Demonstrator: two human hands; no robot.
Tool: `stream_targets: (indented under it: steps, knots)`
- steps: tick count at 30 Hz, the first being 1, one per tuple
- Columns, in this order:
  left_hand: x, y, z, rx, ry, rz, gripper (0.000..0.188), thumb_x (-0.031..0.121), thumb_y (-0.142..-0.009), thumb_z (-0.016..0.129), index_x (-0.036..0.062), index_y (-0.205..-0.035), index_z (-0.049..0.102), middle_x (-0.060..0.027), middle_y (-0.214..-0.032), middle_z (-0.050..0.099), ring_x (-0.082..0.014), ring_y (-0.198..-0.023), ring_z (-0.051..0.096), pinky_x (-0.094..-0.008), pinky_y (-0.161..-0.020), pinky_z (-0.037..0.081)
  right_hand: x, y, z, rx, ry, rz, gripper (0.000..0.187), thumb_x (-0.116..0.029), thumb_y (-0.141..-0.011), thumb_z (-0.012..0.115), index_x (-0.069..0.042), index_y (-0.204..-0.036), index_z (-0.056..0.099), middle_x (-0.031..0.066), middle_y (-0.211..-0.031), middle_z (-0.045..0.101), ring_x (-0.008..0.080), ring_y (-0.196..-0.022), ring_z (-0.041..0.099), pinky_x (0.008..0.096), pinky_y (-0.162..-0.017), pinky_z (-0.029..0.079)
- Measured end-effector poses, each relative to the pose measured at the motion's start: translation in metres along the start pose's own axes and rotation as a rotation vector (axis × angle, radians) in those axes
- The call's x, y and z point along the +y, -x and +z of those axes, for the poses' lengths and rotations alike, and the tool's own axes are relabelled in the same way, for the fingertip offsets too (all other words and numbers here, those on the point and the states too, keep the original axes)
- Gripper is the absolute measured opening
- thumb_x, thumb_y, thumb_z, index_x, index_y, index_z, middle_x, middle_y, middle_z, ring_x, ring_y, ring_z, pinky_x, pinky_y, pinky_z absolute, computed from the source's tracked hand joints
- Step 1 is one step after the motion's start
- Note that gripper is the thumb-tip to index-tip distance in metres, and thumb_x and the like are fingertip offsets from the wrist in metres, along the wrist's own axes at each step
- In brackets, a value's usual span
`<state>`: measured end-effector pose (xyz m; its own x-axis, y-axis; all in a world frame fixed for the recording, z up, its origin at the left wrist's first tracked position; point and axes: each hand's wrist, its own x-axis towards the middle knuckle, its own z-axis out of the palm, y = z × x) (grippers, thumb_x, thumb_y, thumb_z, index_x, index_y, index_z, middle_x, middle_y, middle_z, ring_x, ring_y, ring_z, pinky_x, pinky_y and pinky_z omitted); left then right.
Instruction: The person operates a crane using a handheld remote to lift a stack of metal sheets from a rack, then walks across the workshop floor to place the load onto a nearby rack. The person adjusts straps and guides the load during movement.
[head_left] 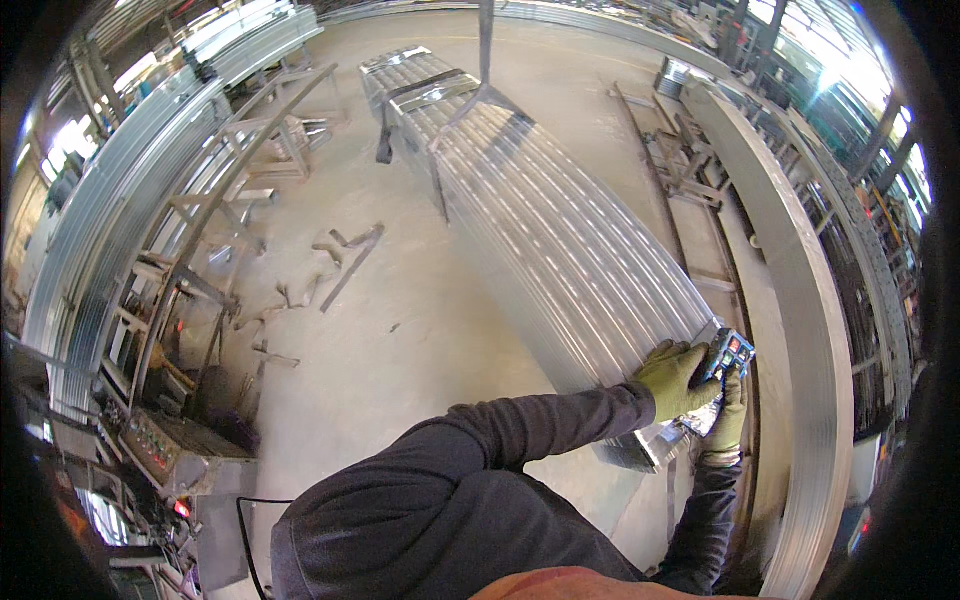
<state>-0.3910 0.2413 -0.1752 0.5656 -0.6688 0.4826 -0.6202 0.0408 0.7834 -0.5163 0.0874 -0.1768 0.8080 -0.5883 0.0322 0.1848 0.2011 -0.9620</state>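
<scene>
From where I'm standing, a small blue tool [738,352] is sitting at the gloved fingertips, by the near end of a long metal bundle [550,230]. The right hand [727,425] is holding the tool, its fingers bending against the lower edge. The left hand [672,385] is overlapping the tool's left side; I cannot tell how firmly its fingers are gripping. The tool's blue end is pointing forward and right, showing a red patch, while its lower part is hiding behind the hands. The bundle is running away from the fingers, forward and left, its lengthwise ridges gleaming silver; a dark strap [430,84] is crossing its far end.
</scene>
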Motion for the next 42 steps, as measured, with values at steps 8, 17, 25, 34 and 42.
stream_targets:
  steps: [8, 17, 25, 34, 42]
  knots:
    - [-0.006, 0.004, 0.008, 0.019, -0.002, 0.027, 0.055, 0.049, -0.094, 0.070, 0.0018, -0.121, 0.060, -0.0246, -0.111, 0.069, -0.0456, -0.106, 0.064, -0.0540, -0.102, 0.044, 0.005, 0.001, -0.003, -0.067, 0.010, -0.057, 0.052, -0.038, -0.107, 0.065, -0.003, -0.145, 0.055, 0.0089, -0.130, 0.066, 0.0201, -0.113, 0.066, 0.0375, -0.095, 0.057]
    - [-0.014, 0.019, 0.001, -0.019, 0.044, 0.131, 0.049, 0.046, -0.093, 0.070, 0.0013, -0.110, 0.064, -0.0253, -0.100, 0.069, -0.0449, -0.096, 0.065, -0.0518, -0.094, 0.048, 0.014, 0.019, 0.012, -0.129, -0.084, -0.066, 0.043, -0.033, -0.108, 0.067, -0.005, -0.139, 0.058, 0.0064, -0.123, 0.067, 0.0183, -0.105, 0.067, 0.0333, -0.086, 0.059]
    - [-0.011, 0.061, -0.013, -0.005, -0.021, -0.149, 0.050, 0.039, -0.110, 0.052, -0.0015, -0.138, 0.061, -0.0261, -0.128, 0.067, -0.0390, -0.125, 0.062, -0.0468, -0.113, 0.045, 0.008, 0.037, 0.017, -0.247, 0.008, -0.023, 0.035, -0.025, -0.108, 0.063, -0.006, -0.137, 0.059, 0.0053, -0.116, 0.069, 0.0163, -0.100, 0.068, 0.0329, -0.083, 0.059]
    - [0.013, 0.097, 0.005, 0.056, -0.717, 0.070, 0.046, 0.034, -0.097, 0.068, 0.0092, -0.136, 0.067, -0.0142, -0.135, 0.067, -0.0377, -0.132, 0.058, -0.0522, -0.117, 0.040, -0.017, 0.027, -0.034, -0.401, -0.301, 0.203, 0.042, -0.037, -0.107, 0.065, -0.005, -0.133, 0.063, 0.0076, -0.113, 0.073, 0.0206, -0.094, 0.075, 0.0390, -0.079, 0.065]
    - [-0.069, 0.092, 0.003, 0.138, -0.795, 0.257, 0.039, 0.032, -0.096, 0.070, 0.0121, -0.129, 0.070, -0.0106, -0.135, 0.067, -0.0355, -0.133, 0.056, -0.0522, -0.117, 0.039, 0.034, -0.026, -0.040, -0.386, -0.174, 0.066, 0.045, -0.041, -0.103, 0.070, -0.004, -0.129, 0.066, 0.0071, -0.106, 0.075, 0.0199, -0.089, 0.076, 0.0383, -0.077, 0.065]
